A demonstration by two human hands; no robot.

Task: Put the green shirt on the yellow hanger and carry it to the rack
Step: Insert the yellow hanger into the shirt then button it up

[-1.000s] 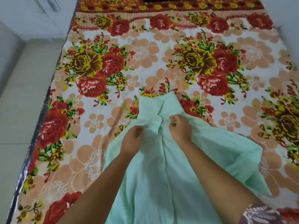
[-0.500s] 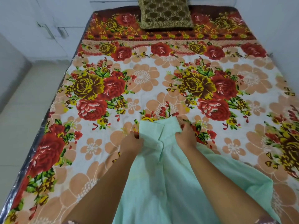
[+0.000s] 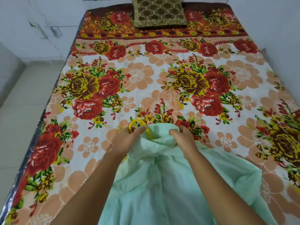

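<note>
Yellow plastic now shows at the collar: the hook of the yellow hanger has emerged from the neck opening of the green shirt, where half a second ago only fabric was visible. Head view, the sole view: the shirt lies front-up on the near middle of the floral bedspread, buttons along its centre, collar pointing far. The left hand is curled closed around the base of the hook, just left of the collar. The right hand is closed on bunched collar fabric, right of the hook. The hanger's arms are hidden inside the garment; seating cannot be confirmed. Judgement: hanging appears nearly complete; the carry remains. No rack is in view. A brown cushion sits at the far end.
</note>
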